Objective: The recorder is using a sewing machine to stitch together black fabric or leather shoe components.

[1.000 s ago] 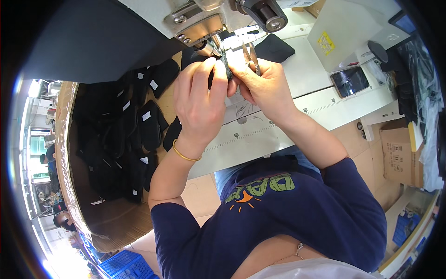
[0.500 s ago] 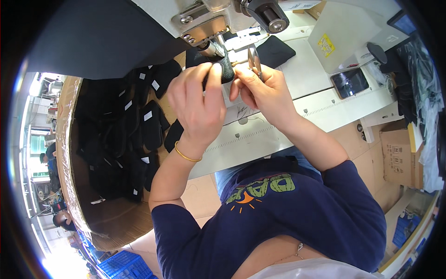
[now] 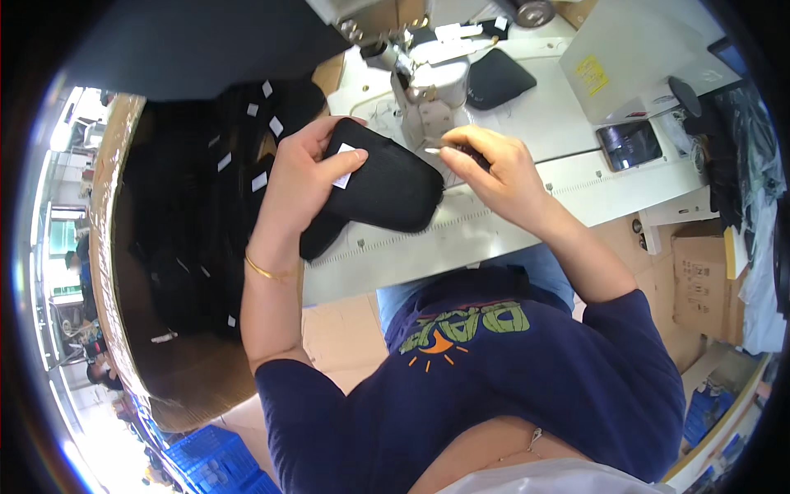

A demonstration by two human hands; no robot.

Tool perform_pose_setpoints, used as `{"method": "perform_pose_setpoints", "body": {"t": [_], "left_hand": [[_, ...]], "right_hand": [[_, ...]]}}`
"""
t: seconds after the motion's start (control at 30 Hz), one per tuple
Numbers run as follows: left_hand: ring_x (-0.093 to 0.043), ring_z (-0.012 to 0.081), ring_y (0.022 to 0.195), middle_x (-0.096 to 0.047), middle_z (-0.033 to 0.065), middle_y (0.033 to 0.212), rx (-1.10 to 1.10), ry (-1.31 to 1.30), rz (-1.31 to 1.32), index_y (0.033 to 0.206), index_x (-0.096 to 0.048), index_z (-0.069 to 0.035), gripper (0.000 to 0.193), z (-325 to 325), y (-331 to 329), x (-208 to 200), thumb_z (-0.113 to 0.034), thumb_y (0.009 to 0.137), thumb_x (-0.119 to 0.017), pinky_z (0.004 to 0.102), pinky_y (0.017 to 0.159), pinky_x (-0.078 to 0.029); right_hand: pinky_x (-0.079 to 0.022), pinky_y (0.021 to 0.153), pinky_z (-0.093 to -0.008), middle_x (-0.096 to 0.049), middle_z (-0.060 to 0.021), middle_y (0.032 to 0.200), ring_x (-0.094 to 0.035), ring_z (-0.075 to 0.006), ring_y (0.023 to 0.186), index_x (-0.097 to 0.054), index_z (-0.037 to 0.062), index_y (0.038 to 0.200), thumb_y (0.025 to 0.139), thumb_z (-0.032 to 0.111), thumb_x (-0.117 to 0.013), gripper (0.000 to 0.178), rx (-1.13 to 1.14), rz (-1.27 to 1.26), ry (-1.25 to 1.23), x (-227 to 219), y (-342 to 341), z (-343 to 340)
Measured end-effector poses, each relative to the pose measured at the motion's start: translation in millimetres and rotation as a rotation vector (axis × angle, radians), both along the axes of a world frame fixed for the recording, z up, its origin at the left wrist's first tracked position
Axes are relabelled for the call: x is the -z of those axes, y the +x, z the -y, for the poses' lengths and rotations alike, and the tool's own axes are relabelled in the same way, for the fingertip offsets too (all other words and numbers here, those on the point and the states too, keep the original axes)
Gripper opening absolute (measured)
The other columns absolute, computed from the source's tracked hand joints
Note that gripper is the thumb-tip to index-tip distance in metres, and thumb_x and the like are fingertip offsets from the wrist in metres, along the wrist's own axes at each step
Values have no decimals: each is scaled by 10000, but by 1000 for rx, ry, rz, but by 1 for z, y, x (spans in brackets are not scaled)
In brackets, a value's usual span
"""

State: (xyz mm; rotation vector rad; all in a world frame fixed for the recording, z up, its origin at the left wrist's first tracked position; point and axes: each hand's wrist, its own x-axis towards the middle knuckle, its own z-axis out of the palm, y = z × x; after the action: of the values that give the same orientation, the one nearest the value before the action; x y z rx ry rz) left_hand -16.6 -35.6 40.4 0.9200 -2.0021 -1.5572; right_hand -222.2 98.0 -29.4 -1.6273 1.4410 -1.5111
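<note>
My left hand (image 3: 300, 177) grips a black padded fabric pouch (image 3: 395, 185) by its upper left end, thumb on top beside a white label (image 3: 340, 174). The pouch is tilted in front of the sewing machine's (image 3: 432, 103) post, over the front of the table. My right hand (image 3: 502, 173) is closed around small dark thread snips (image 3: 473, 155), mostly hidden in the fingers, with a pale tip pointing left toward the pouch. The snips and the pouch are apart. Another black pouch (image 3: 498, 80) lies on the table behind my right hand.
On the left stands a large cardboard box (image 3: 123, 272) heaped with black labelled pieces. A phone (image 3: 629, 146) lies on the table (image 3: 568, 185) at the right. A blue crate (image 3: 214, 461) is at lower left, and a carton (image 3: 706, 284) sits on the floor at right.
The pouch has come away from under the machine head, toward me and leftward, and now shows its broad face. My left hand moved left with it; my right hand moved slightly right and nearer.
</note>
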Motion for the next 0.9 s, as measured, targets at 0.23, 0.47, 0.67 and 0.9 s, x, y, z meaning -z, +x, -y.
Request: {"method": "perform_pose_setpoints", "body": {"t": [0.23,0.47,0.67,0.9], "left_hand": [[-626,85,846,-682,50,969,234,415,34,1129,-640,47,322,2,-2,13,-63,827,-659,205,763,-492],[-615,92,911,-655,46,1018,252,341,9,1212,-585,40,374,9,-4,43,-84,863,-637,225,825,-490],[-602,103,997,-654,54,1072,215,585,-150,1229,-578,32,371,-2,-4,34,-126,904,-661,246,892,-486],[-667,130,923,-696,88,1056,261,616,-216,1217,-593,45,361,4,4,42,-70,880,-652,260,864,-519]], "right_hand": [[-501,590,-353,-653,-116,769,-646,-289,675,-647,29,927,902,276,-669,249,20,-369,-171,14,5,9],[-472,530,-342,-623,-98,744,-611,-251,604,-642,21,984,849,263,-726,290,-56,-358,-271,8,-6,-7],[-430,525,-267,-617,-57,769,-546,-143,576,-637,0,1003,910,278,-677,296,124,-40,0,24,10,-22],[-405,610,-229,-557,8,766,-491,-59,696,-640,7,1017,1024,311,-516,328,-174,438,203,33,-1,-4]]}}
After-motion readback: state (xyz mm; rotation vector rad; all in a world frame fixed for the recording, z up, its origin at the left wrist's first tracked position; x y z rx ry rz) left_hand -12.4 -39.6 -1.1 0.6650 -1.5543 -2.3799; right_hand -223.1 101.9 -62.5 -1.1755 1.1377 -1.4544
